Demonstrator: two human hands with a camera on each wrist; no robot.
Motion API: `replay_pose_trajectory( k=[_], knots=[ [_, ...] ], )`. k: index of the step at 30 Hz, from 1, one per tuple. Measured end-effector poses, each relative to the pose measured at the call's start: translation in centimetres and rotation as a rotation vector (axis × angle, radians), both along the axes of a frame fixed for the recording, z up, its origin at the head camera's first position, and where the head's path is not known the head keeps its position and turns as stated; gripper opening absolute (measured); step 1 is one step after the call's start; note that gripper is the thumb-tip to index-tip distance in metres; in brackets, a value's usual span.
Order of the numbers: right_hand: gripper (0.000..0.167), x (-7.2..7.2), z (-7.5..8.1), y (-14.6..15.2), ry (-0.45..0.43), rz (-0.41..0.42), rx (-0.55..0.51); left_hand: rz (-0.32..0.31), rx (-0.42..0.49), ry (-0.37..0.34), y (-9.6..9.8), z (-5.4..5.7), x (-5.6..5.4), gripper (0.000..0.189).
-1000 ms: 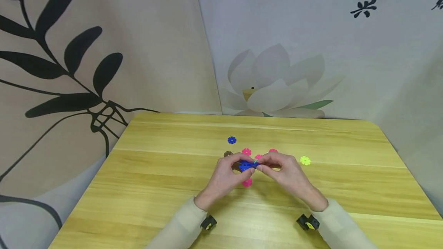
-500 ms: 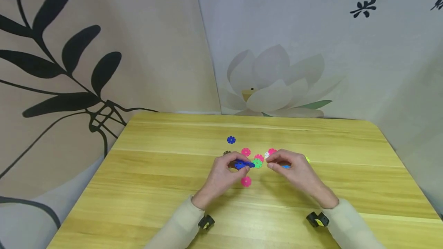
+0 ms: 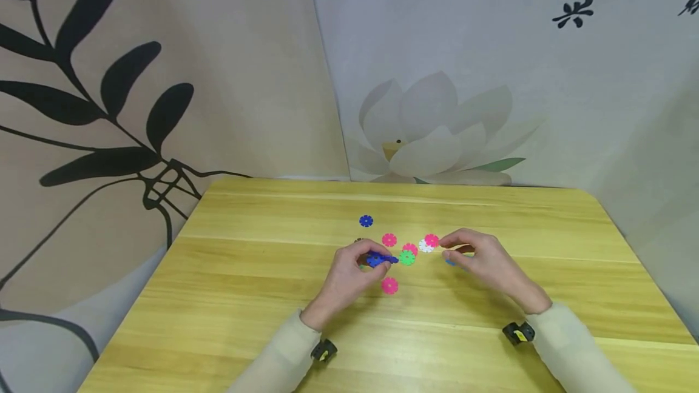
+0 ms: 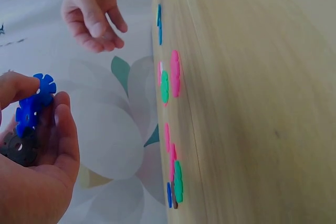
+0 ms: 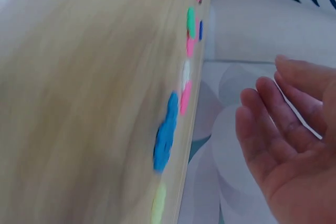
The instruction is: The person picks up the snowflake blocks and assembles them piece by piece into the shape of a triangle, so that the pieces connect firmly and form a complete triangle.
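My left hand (image 3: 349, 268) pinches joined blue snowflake discs (image 3: 375, 259) between thumb and fingers above the table. In the left wrist view, those notched blue discs (image 4: 35, 103) overlap one another, and a dark grey-brown disc (image 4: 20, 148) lies against the curled fingers below them. My right hand (image 3: 494, 262) hovers to the right with nothing in its grasp. Its loosely bent fingers (image 5: 286, 114) are spread apart from the thumb in the right wrist view. Under it a lighter blue disc piece (image 5: 166, 135) lies on the table, mostly covered by the hand in the head view.
Loose discs lie on the wooden table (image 3: 246, 296): a blue one (image 3: 366, 221) at the back, several pink ones including one in front (image 3: 390, 285), a green one (image 3: 406, 258), a white one (image 3: 425, 246). A yellow disc (image 5: 158, 203) shows in the right wrist view.
My right hand has let go of the blue disc piece and moved right, uncovering green, white and pink discs. My left hand keeps holding the piece and has shifted slightly left.
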State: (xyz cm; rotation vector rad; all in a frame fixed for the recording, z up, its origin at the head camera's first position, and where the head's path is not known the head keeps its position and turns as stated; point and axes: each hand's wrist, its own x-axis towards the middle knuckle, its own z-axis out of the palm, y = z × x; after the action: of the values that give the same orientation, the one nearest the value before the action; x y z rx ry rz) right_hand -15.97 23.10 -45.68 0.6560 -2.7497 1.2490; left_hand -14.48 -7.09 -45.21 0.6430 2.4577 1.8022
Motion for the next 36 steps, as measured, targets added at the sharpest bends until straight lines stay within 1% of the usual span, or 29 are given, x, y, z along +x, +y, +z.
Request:
replay_pose_trajectory(
  k=[4, 10, 16, 21, 27, 32, 36],
  knots=[
    [0.023, -0.5, 0.1, 1.3, -0.023, -0.01, 0.06, 0.005, 0.009, -0.008, -0.2, 0.0, 0.0, 0.013],
    [0.026, -0.9, 0.1, 2.9, -0.023, -0.002, 0.161, 0.01, 0.001, -0.002, -0.4, -0.1, 0.1, 0.013],
    [0.028, -1.3, 0.0, 3.8, -0.045, 0.015, 0.234, 0.018, -0.001, 0.007, -0.3, -0.2, 0.1, 0.011],
    [0.031, -1.3, -0.2, 4.3, -0.074, 0.037, 0.302, 0.016, -0.009, -0.004, -0.3, -0.2, 0.1, 0.011],
    [0.032, -1.5, -0.7, 4.5, -0.096, 0.082, 0.327, 0.018, -0.017, -0.015, -0.3, -0.1, 0.1, 0.012],
    [0.03, -1.6, -0.9, 4.6, -0.081, 0.121, 0.339, 0.015, -0.018, -0.017, -0.1, 0.0, 0.1, 0.011],
    [0.029, -1.7, -1.0, 4.6, -0.063, 0.126, 0.361, 0.017, -0.009, -0.021, 0.0, 0.1, 0.1, 0.009]
  ],
)
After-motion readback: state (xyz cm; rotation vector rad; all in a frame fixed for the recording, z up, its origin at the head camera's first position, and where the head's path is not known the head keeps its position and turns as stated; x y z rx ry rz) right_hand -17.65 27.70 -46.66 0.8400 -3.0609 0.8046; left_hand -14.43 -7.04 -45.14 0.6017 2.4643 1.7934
